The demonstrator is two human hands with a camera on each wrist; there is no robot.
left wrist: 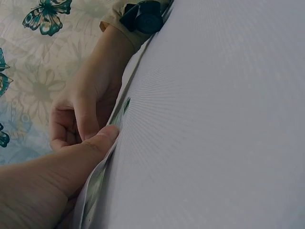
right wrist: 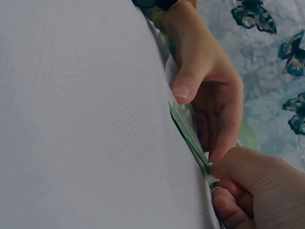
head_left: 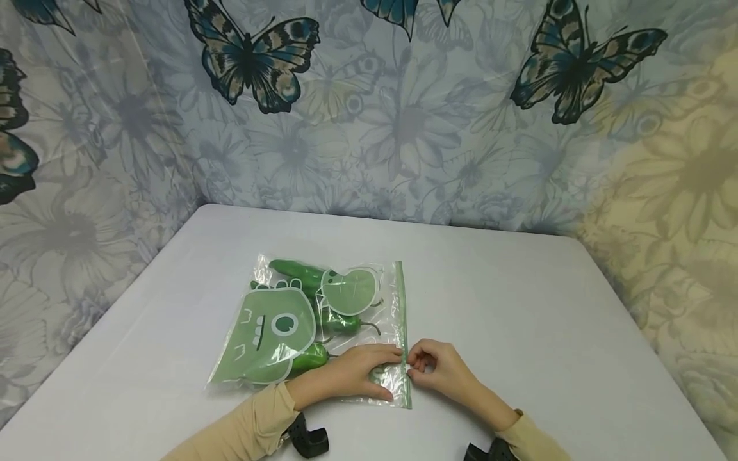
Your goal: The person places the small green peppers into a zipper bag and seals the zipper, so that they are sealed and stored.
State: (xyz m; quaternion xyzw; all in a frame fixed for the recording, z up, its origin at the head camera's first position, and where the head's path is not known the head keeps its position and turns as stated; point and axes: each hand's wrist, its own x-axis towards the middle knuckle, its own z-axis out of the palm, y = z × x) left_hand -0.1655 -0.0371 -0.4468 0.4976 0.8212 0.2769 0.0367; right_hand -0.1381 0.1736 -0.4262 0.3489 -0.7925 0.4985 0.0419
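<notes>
A clear zip bag (head_left: 245, 355), printed with a green one-eyed cartoon face, lies flat on the table with several green peppers (head_left: 343, 324) inside. Its green zip strip (head_left: 401, 301) runs down the right side. My left hand (head_left: 357, 372) rests on the bag beside the strip, thumb and fingers spread and gently bent. At the strip's outer edge, my right hand (head_left: 441, 372) pinches the small white zip slider (right wrist: 212, 180) between thumb and forefinger. Part of the slider is hidden by the fingertips.
The white table (head_left: 507, 307) extends around the bag, with rounded far corners. Behind it stands a fabric backdrop (head_left: 403, 160) printed with butterflies and flowers. Black camera mounts (head_left: 308, 438) sit at both wrists, close to the table's near side.
</notes>
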